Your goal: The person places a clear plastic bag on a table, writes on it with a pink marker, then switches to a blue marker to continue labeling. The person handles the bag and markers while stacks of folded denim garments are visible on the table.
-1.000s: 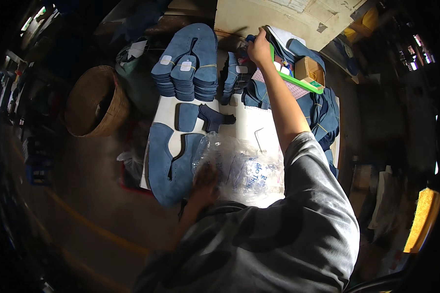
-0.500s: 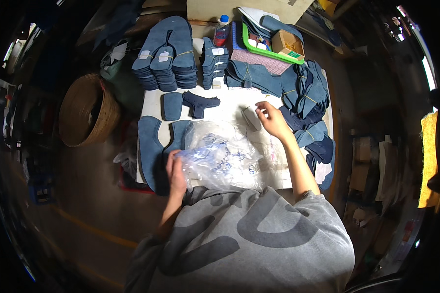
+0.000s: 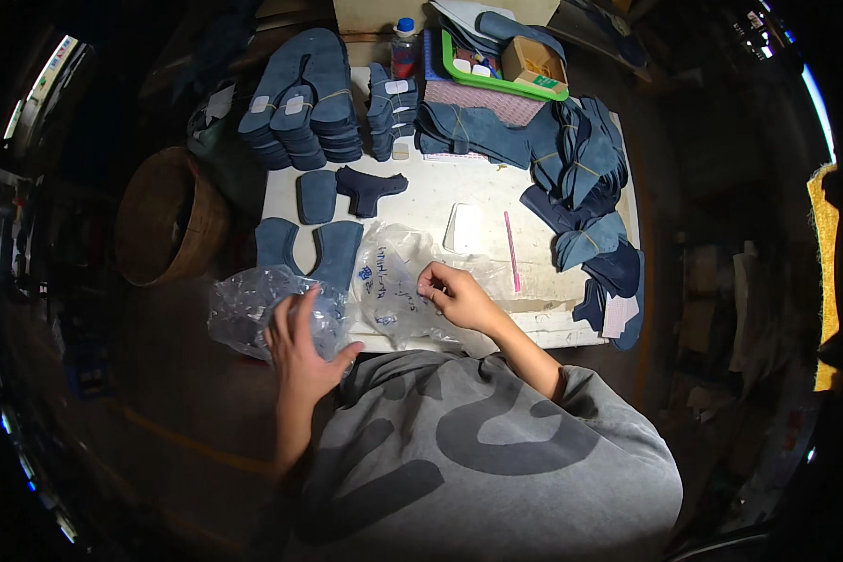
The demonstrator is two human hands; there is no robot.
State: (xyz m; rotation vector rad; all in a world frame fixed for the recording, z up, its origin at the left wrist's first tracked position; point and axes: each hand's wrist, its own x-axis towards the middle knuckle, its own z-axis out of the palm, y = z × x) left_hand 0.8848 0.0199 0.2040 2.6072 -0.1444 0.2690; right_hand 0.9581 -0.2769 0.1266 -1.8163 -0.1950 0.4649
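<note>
Clear plastic bag film with blue print [image 3: 384, 281] lies at the table's near edge. My right hand [image 3: 459, 298] is closed in a pinch on this plastic bag. To the left, a crumpled clear plastic bag [image 3: 234, 314] covers part of the blue cut pieces. Over it is my left hand [image 3: 307, 351], open, with fingers spread and touching the plastic. Whether the two stretches of plastic are one bag, I cannot tell. A rounded white piece [image 3: 464, 228] rests beyond my right hand, with a pink pen-like stick [image 3: 512, 251] beside it.
Blue shoe-part-like pieces [image 3: 314, 112] stand in tall stacks at the back left. Banded bundles [image 3: 581, 164] line the right side. A green tray [image 3: 553, 92] with a small box tops a pink basket, near a blue-capped bottle [image 3: 404, 51]. A wicker basket [image 3: 131, 225] stands left.
My right hand has left the white piece and come nearer, onto the plastic bag. My left hand has spread its fingers, and the crumpled plastic has shifted left. The pink stick now shows.
</note>
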